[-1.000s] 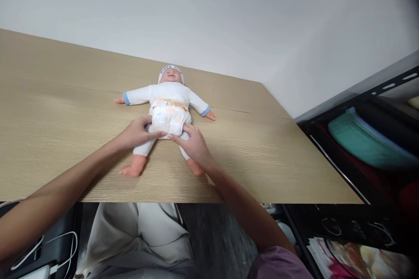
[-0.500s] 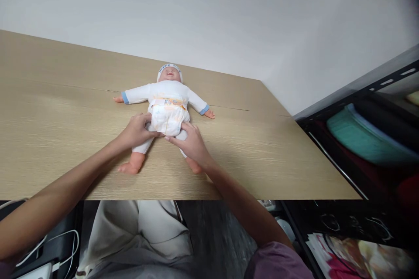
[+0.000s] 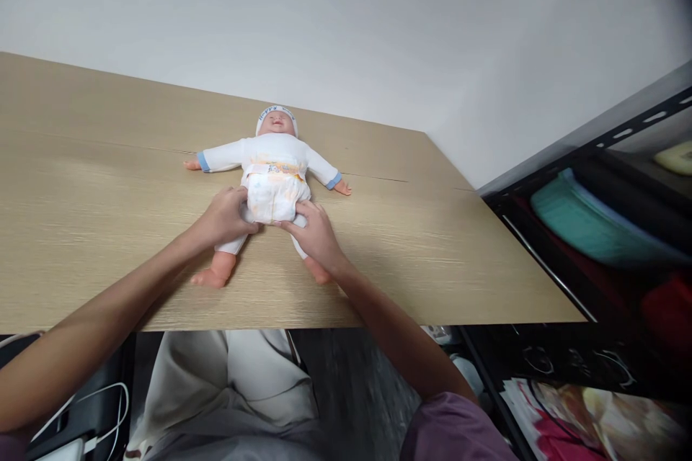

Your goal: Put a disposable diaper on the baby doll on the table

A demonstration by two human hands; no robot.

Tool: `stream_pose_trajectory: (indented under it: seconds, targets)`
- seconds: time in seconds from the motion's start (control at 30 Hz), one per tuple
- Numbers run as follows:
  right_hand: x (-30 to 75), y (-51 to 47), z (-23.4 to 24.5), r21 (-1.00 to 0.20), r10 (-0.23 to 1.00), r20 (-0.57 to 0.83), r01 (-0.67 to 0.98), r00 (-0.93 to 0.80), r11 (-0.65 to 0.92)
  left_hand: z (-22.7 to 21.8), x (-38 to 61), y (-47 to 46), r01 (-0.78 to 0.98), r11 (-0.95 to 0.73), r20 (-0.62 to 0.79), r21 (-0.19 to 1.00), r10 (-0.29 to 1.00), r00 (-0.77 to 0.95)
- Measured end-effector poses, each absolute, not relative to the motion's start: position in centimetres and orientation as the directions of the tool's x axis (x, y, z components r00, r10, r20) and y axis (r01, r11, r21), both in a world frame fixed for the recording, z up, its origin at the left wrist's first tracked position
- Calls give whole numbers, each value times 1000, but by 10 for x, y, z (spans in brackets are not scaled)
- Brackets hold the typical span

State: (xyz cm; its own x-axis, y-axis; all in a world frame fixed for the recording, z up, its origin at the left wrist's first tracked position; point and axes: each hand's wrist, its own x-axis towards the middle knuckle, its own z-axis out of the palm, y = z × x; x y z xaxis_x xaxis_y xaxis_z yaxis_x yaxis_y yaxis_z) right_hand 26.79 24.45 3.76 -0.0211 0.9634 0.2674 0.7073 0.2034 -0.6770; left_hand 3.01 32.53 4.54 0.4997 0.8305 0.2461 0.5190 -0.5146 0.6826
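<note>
A baby doll in a white suit with blue cuffs and a printed headband lies on its back, arms spread and feet toward me. Around its hips is a white diaper with a printed orange waistband, fastened at the front. My left hand is closed at the diaper's leg edge on the left side, around the top of the doll's thigh. On the other thigh my right hand pinches the diaper's leg edge with thumb and fingers. The fingertips of both hands are partly hidden.
The doll rests on a light wooden table against a pale wall. To the right stands a black metal rack holding a teal item and papers lower down. White cables hang below the table at left.
My hands have drawn slightly apart: the left thumb and right fingertips have moved from the crotch middle outward along the leg edges. The view has shifted a little; the doll stays put.
</note>
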Motion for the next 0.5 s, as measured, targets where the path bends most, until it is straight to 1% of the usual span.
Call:
stream_pose_trajectory:
  seconds: [0.07, 0.17, 0.33, 0.5]
  targets:
    - [268, 244, 38, -683, 962, 274, 700, -18, 208, 46, 30, 323, 495, -538, 268, 682, 814, 516]
    - [267, 243, 38, -698, 958, 285, 680, -23, 224, 46, 30, 320, 435, -532, 284, 727, 809, 514]
    - [268, 241, 38, -717, 957, 289, 659, -16, 228, 48, 29, 319, 393, -496, 260, 774, 816, 516]
    - [270, 241, 37, -783, 963, 271, 581, -2, 222, 59, 21, 319, 304, -485, 216, 820, 754, 620]
